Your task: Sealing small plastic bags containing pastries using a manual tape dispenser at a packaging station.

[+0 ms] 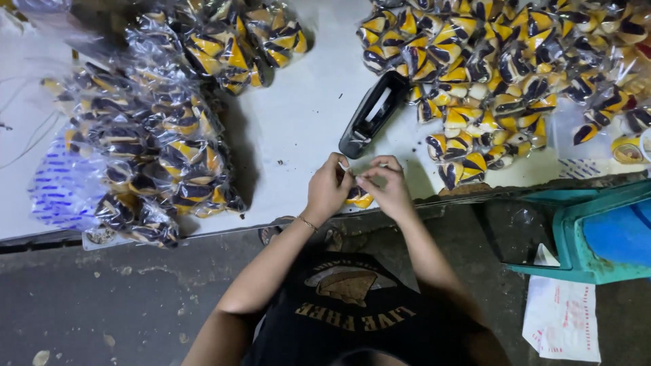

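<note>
Yellow and black is the small wedge-shaped packet (358, 198) that lies at the near edge of the white table top (298, 122), partly hidden under the two hands. The left hand (327, 189) is curled, and its fingertips are pinching the thin clear wrapping of this packet at the top. The right hand (388, 187) meets it from the other side; its thumb and first fingers are closed on the same wrapping, so the fingertips of both hands are touching each other. A thin bracelet (308, 223) is on the left wrist.

Just behind the hands, a black stapler (373, 114) lies on the table, tilted, with its near end close to the fingers. To the right of it there is a big loose heap of the same yellow and black packets (502, 74). On the left side stand clear plastic bags filled with such packets (152, 156). At the right edge, below the table, is a teal plastic stool (590, 234), and a white paper (563, 318) lies on the grey floor.
</note>
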